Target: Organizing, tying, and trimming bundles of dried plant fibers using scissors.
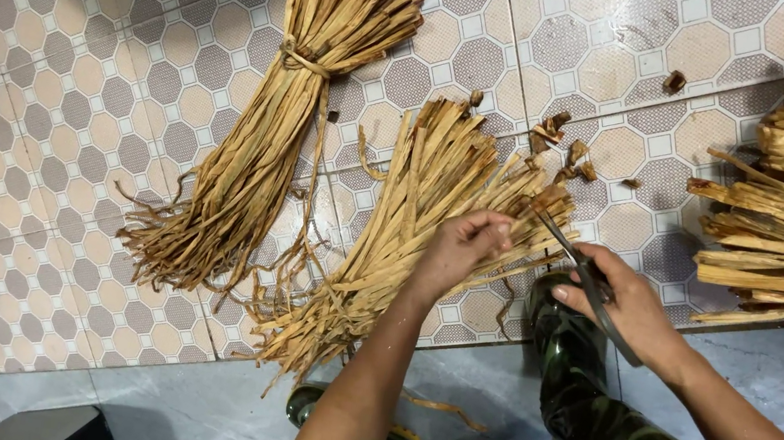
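Gripping the ends of a loose strip bundle (pixel 412 223) on the tiled floor (pixel 40 133), the left hand (pixel 461 249) pinches them closed. The right hand (pixel 628 307) clasps scissors (pixel 576 264), blades at those ends. A tied bundle (pixel 276 104) lies beside; cut scraps (pixel 564 142) lie just beyond.

Single head camera, looking steeply down, close above tiled floor (pixel 74 108).

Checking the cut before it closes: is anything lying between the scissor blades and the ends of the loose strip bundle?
Nothing visible does. The dark metal scissors in the right hand already meet the tips of the untied bundle of tan dried strips, which the left hand steadies.
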